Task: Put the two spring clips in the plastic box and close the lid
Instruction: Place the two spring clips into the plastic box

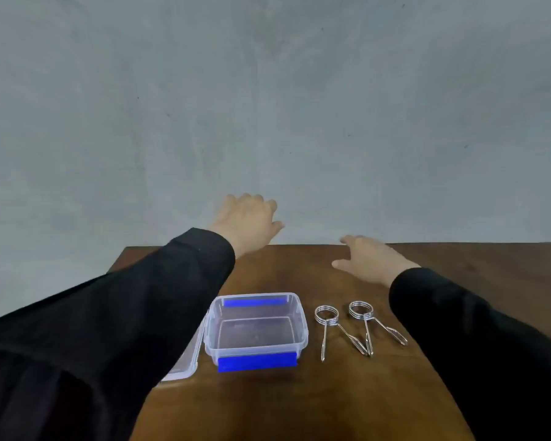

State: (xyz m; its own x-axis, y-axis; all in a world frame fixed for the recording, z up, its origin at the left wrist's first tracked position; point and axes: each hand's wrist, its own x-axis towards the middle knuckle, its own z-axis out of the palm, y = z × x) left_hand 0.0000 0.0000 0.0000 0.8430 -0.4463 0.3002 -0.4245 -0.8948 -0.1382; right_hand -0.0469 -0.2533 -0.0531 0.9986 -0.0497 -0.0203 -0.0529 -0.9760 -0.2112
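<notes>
A clear plastic box (302, 326) with blue latches stands open and empty on the brown table. Its clear lid (185, 364) lies flat to the box's left, mostly hidden under my left sleeve. Two metal spring clips lie side by side right of the box: one clip (327, 316) nearer the box, the other clip (361, 311) further right. My left hand (247, 219) is stretched past the table's far edge, fingers curled, holding nothing. My right hand (368, 257) hovers over the far part of the table beyond the clips, fingers spread, empty.
The wooden table (299, 402) ends at a far edge just beyond my hands, with a left corner near my left forearm. A plain grey wall (268, 106) fills the background. Black sleeves cover both forearms.
</notes>
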